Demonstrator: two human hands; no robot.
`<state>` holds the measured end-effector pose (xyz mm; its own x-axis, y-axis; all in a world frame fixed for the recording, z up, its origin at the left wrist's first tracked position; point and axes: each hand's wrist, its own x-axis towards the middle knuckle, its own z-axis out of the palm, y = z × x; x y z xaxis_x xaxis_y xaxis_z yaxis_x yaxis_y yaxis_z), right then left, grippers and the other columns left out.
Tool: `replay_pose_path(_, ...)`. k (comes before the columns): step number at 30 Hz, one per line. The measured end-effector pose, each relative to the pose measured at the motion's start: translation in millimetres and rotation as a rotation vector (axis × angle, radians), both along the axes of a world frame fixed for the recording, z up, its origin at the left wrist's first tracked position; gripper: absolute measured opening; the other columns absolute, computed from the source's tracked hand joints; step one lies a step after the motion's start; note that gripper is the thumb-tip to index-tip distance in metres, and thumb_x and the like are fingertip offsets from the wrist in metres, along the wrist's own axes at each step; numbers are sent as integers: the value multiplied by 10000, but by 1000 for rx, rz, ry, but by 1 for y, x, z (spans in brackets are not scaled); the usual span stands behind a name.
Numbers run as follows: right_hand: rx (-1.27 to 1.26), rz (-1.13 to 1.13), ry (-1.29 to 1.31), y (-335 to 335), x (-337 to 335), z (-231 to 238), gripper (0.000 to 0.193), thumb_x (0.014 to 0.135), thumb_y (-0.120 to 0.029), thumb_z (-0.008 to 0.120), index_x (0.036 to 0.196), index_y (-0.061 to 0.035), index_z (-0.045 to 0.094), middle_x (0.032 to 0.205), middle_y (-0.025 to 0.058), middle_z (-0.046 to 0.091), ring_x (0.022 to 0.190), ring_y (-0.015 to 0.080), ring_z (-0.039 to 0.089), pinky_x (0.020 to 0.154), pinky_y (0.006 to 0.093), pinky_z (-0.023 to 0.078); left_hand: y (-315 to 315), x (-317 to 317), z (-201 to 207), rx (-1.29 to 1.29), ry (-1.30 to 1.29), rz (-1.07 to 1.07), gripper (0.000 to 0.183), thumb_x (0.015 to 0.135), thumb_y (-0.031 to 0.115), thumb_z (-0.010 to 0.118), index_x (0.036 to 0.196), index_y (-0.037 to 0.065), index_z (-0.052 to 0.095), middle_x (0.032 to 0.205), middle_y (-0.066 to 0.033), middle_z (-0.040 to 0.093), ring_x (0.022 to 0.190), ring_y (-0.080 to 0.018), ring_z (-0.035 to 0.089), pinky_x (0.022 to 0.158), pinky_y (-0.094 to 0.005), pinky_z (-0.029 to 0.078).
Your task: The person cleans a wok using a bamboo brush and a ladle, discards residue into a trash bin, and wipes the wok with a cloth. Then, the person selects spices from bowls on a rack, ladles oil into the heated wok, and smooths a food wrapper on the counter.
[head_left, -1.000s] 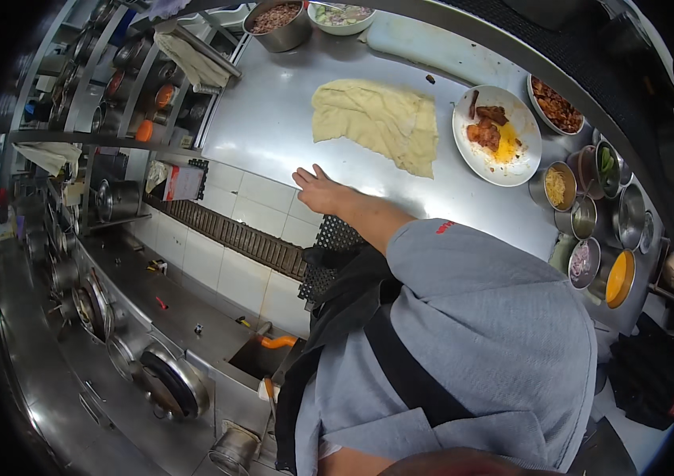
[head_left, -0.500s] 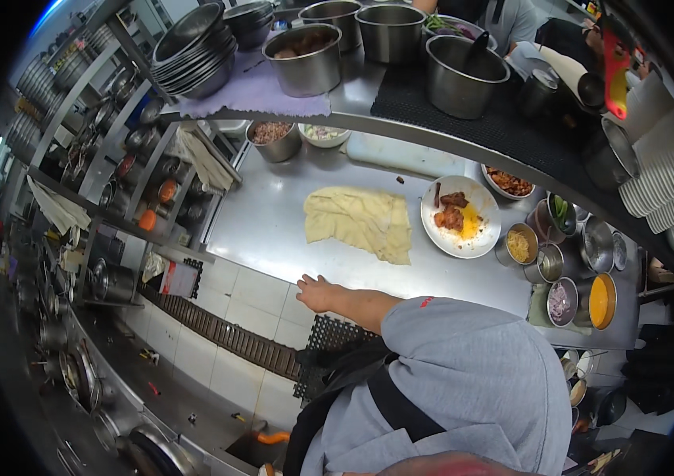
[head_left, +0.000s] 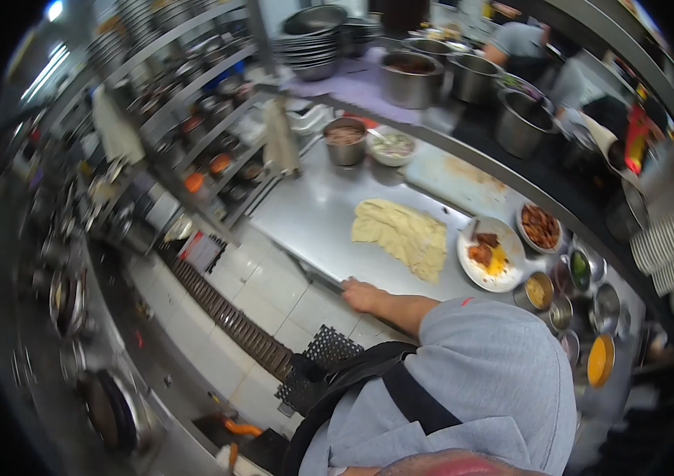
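My right hand (head_left: 363, 296) is at the front edge of the steel counter (head_left: 317, 226), its arm stretched out from the grey sleeve. Its fingers look curled at that edge; what they grip there is hidden. Behind the hand, a crumpled pale-yellow sheet of dough (head_left: 400, 236) lies flat on the counter. To its right sits a white plate (head_left: 472, 274) with reddish-brown chunks and yellow liquid. Only a sliver of my other forearm shows at the lower edge; my left hand is out of sight.
A white cutting board (head_left: 452, 176), a pot of pinkish-brown food (head_left: 345, 143) and a white bowl (head_left: 391, 148) line the counter's back. Ingredient bowls crowd its right end, including an orange-filled one (head_left: 600, 361). An overhead shelf holds pots. A perforated black mat (head_left: 329, 347) lies below.
My view has swung left, so the counter appears further right and lower. My right hand has come up to the counter's front edge, its fingers now more curled.
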<state>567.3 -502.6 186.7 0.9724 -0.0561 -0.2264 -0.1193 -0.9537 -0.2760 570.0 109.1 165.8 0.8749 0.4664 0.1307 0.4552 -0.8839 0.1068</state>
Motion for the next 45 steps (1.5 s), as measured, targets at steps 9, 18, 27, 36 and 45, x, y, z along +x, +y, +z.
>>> replay_pose_path(9, -253, -79, 151, 46, 25, -9, 332, 884, -185, 463, 1030, 19, 679, 1383, 313, 350, 1238, 511, 386, 1005, 504, 412, 268, -261, 29, 628, -120, 427, 336, 729, 283, 627, 926, 11, 631, 916, -203, 677, 803, -335, 676, 734, -428, 537)
replay_pose_path(18, -141, 334, 191, 230, 147, -15, 237, 735, -145, 599, 928, -42, 691, 1017, 207, 656, 1013, 366, 611, 896, 441, 488, 208, -244, 80, 86, 53, 960, 629, 753, 246, 662, 1318, 80, 440, 1198, -139, 532, 1143, -320, 507, 891, -542, 437)
replay_pose_path(27, 280, 971, 87, 493, 149, 53, 352, 798, -209, 548, 1099, -58, 651, 1034, 207, 658, 993, 361, 620, 898, 432, 493, 226, -249, 98, -79, -199, 795, 302, 894, 290, 529, 847, 19, 654, 829, -225, 657, 757, -403, 631, 671, -498, 488)
replay_pose_path(36, -178, 967, 297, 377, 189, -34, 356, 751, -207, 585, 1074, -91, 679, 1023, 184, 670, 986, 346, 627, 887, 434, 500, 242, -250, 68, -8, -385, 860, 343, 891, 321, 532, 813, 10, 653, 810, -232, 650, 764, -421, 623, 682, -500, 477)
replay_pose_path(45, -137, 704, 224, 232, 230, -58, 260, 716, -155, 561, 910, -58, 705, 921, 188, 680, 889, 356, 650, 832, 426, 521, 217, -247, 121, 69, -299, 786, 413, 902, 367, 519, 875, -23, 654, 842, -252, 646, 798, -445, 610, 717, -499, 474)
